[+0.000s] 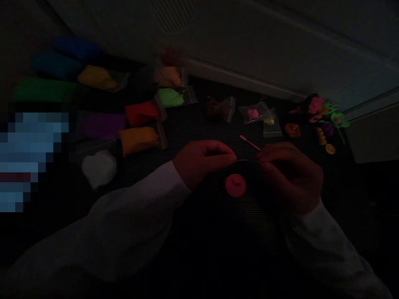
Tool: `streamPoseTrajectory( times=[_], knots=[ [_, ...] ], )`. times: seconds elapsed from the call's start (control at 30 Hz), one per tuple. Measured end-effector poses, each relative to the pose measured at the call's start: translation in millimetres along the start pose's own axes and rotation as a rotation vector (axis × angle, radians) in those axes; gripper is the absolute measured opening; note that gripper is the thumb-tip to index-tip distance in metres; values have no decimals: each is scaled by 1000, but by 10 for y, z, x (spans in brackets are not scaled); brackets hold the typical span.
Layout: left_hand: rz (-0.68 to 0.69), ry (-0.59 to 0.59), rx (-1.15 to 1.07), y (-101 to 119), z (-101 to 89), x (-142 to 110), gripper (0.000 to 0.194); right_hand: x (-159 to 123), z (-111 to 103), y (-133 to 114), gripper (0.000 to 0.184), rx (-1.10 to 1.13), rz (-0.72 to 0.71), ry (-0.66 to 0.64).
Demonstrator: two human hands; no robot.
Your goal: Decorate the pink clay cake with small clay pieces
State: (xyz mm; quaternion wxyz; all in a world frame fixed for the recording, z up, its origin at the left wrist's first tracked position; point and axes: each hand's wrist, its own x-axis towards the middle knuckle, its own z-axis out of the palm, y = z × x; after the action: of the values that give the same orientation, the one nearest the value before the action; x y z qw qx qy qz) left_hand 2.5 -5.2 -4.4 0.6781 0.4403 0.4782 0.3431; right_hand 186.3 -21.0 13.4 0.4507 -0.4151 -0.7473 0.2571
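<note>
The scene is very dark. My left hand (205,160) is closed in a pinch on a thin orange-pink strand (242,160), whose free end points toward my other hand. Opposite it, my right hand (291,174) is also closed, thumb and forefinger together; what lies between those fingertips is hidden. A slim pink modelling tool (249,142) with a flattened tip runs up to the right fingers and disappears behind them. Whether that hand grips it, I cannot tell. Below and between both hands sits a small round pink piece (235,185) with an orange rim.
Bags of coloured clay lie at the left, including purple (104,125), red (141,113), orange (139,140) and white (99,168). Smaller bags, one with a pink lump (252,113), lie along the back. Colourful flower-like pieces (330,114) are at the right, by a pale panel (249,50).
</note>
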Motion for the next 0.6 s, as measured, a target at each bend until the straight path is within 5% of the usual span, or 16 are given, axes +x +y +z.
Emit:
streamPoseTrajectory(
  times=[0.6],
  knots=[
    [-18,-41,-184,29,21,-50,15,-26,63,131,10,419,183,-3]
  ],
)
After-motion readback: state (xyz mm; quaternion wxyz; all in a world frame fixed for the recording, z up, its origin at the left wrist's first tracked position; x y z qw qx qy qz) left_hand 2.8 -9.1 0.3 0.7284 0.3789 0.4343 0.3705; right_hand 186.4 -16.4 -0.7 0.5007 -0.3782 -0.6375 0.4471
